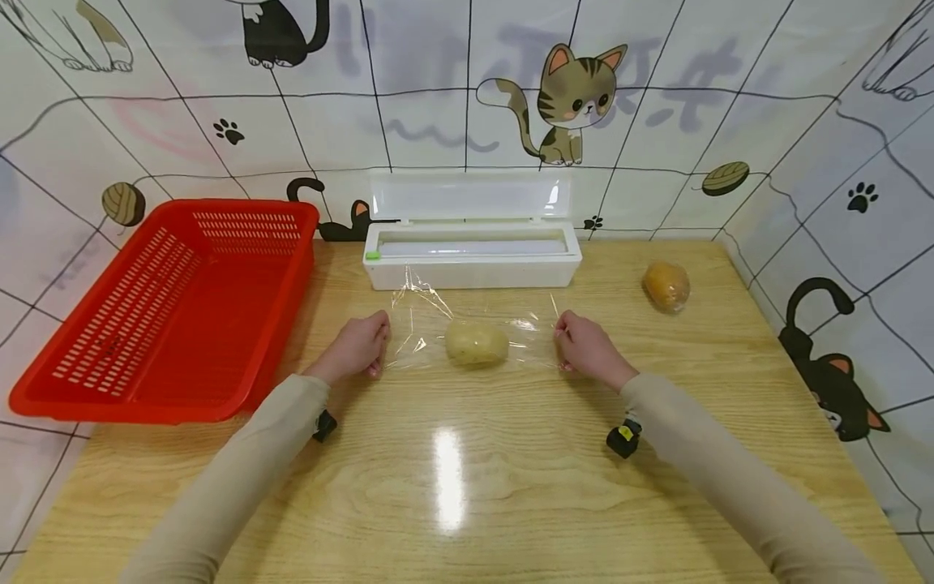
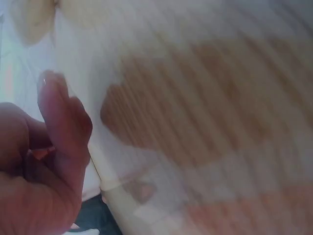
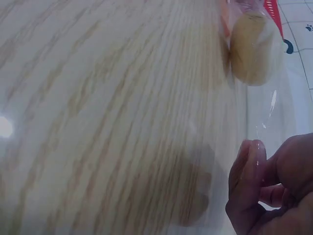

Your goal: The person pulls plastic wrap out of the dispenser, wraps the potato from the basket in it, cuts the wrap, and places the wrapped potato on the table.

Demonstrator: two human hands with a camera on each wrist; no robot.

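A pale yellow potato [image 1: 476, 343] lies on the wooden table under a sheet of clear cling film [image 1: 416, 334], midway between the two hands. My left hand [image 1: 355, 347] pinches the film's left end, fingers curled in toward the thumb. At the opposite end, my right hand [image 1: 587, 347] grips the film between thumb and fingers. Seen from the right wrist, the potato [image 3: 252, 49] sits beyond the fingertips with shiny film stretching toward them. In the left wrist view, the left hand [image 2: 51, 156] shows bent fingers, and the potato is partly cut off at the top.
Behind the film stands a white cling film dispenser [image 1: 470, 272] with its lid raised. A red plastic basket [image 1: 251, 357] occupies the table's left side. Toward the right back lies a rounded orange-brown item [image 1: 666, 286] wrapped in film. Cat-patterned sheeting [image 1: 438, 130] encloses the table.
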